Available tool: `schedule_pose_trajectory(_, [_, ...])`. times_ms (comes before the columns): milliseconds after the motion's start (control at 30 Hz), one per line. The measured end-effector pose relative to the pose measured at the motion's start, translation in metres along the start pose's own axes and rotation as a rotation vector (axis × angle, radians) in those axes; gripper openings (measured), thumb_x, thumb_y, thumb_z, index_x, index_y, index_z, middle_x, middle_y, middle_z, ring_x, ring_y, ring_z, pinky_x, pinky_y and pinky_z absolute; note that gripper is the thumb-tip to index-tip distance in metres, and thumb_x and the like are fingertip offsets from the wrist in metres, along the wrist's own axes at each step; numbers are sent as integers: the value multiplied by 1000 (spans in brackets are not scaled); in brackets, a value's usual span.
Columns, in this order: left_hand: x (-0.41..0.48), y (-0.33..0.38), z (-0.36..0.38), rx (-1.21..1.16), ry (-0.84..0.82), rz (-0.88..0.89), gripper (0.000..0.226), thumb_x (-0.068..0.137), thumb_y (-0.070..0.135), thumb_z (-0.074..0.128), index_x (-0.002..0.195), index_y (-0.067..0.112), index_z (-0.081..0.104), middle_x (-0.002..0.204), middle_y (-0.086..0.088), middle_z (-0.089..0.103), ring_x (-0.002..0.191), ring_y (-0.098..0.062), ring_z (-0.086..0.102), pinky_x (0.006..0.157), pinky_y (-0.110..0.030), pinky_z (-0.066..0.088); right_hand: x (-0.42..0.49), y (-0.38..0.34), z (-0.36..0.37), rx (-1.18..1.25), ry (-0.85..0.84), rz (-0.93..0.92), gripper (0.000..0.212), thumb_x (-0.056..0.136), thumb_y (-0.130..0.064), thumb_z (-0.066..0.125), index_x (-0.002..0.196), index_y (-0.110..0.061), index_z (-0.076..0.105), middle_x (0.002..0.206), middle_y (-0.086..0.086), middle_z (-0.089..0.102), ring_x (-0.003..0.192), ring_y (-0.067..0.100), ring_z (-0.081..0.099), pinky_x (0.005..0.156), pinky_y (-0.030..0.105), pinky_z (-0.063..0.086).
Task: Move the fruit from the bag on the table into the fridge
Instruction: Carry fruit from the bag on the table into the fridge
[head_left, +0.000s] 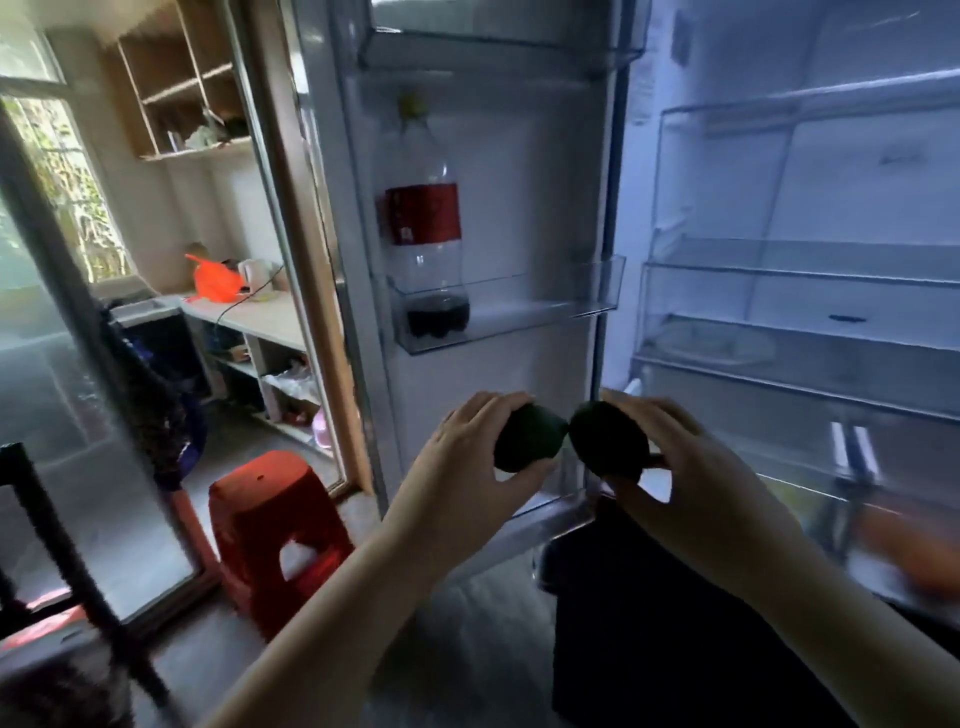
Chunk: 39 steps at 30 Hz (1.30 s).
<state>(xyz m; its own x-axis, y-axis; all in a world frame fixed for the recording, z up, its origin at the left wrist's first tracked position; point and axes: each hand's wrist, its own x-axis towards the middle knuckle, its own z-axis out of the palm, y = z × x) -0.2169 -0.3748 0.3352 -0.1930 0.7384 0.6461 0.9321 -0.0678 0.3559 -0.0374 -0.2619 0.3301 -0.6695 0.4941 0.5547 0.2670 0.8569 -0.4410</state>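
The fingers (470, 415) of the left hand (470, 457) are curled around a dark green fruit (530, 441), probably an avocado, and are closed on it from the left side and from above. The fingers (660, 410) of the right hand (685, 457) are wrapped in the same way around a second dark green fruit (608, 441). The two fruits are held side by side, and their inner ends are nearly touching or touching; which of the two cannot be told.

Both fruits are kept in the air in front of the open fridge (800, 218), at the level of its lower part, between the open door (519, 156) and the inner shelves (800, 270). The glass shelves are seen at the right. Something orange (904, 545) is lying in the lower right part of the fridge, but it is blurred and cannot be named.

In the door shelf (519, 312) a large plastic bottle (423, 218) with a red label is standing upright, with a little dark drink at its bottom. A red plastic stool (270, 530) is placed on the floor to the left of the door. Further left, a counter (260, 317) is seen with an orange bag (215, 280) on it.
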Motion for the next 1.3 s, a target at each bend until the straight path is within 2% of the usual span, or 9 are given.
schedule_pose_trajectory(100, [28, 31, 28, -100, -50, 61, 49, 79, 31, 71, 125, 21, 55, 116, 5, 57, 102, -9, 53, 87, -21, 44, -15, 23, -37, -68, 83, 42, 66, 77, -13, 71, 136, -24, 45, 128, -5, 52, 101, 12, 60, 84, 32, 54])
schedule_pose_trajectory(233, [66, 67, 63, -187, -118, 183, 50, 78, 35, 71, 124, 22, 54, 115, 9, 56, 102, -3, 49, 89, -15, 40, -36, 43, -83, -195, 175, 106, 68, 77, -11, 73, 137, -21, 44, 125, -6, 52, 97, 10, 59, 85, 23, 50])
schedule_pose_trajectory(367, [92, 104, 94, -250, -186, 306, 50, 79, 39, 67, 124, 21, 53, 114, 7, 57, 102, -7, 51, 89, -20, 42, -57, 65, -121, -253, 230, 169, 65, 78, -15, 73, 136, -20, 45, 125, -5, 52, 102, 8, 59, 88, 23, 50])
schedule_pose_trajectory(567, [113, 147, 140, -332, -245, 400, 48, 79, 30, 70, 123, 19, 55, 115, 4, 58, 103, -6, 49, 88, -11, 36, -88, 91, -150, -330, 306, 322, 68, 75, -16, 74, 136, -25, 45, 125, -8, 54, 99, 11, 61, 86, 26, 50])
schedule_pose_trajectory(633, [120, 154, 156, -367, -265, 422, 48, 78, 32, 69, 122, 18, 56, 114, 5, 57, 102, -6, 50, 87, -12, 38, -93, 101, -155, -351, 324, 361, 69, 74, -15, 75, 135, -27, 45, 125, -10, 54, 98, 8, 60, 85, 21, 47])
schedule_pose_trajectory(833, [155, 167, 205, -410, -321, 511, 48, 78, 31, 70, 122, 19, 56, 112, 7, 57, 103, -8, 50, 87, -13, 38, -94, 135, -166, -363, 364, 457, 69, 78, -18, 70, 138, -33, 40, 125, -19, 50, 107, 4, 55, 90, 30, 49])
schedule_pose_trajectory(933, [175, 175, 230, -441, -334, 537, 47, 75, 34, 67, 119, 18, 58, 108, 6, 57, 100, -10, 52, 88, -18, 39, -91, 153, -174, -369, 371, 497, 67, 79, -19, 69, 138, -33, 40, 126, -18, 48, 109, 5, 54, 89, 32, 50])
schedule_pose_trajectory(1100, [209, 186, 267, -482, -342, 589, 46, 74, 32, 68, 117, 17, 59, 107, 3, 58, 98, -11, 51, 85, -9, 32, -78, 186, -192, -432, 376, 524, 63, 81, -19, 70, 137, -27, 43, 124, -14, 49, 109, 4, 53, 89, 31, 50])
schedule_pose_trajectory(1300, [253, 185, 310, -507, -361, 598, 46, 77, 32, 69, 119, 17, 57, 107, 3, 57, 99, -13, 52, 85, -15, 35, -52, 236, -203, -456, 374, 540, 62, 82, -21, 68, 138, -29, 42, 122, -18, 47, 109, 3, 52, 89, 29, 48])
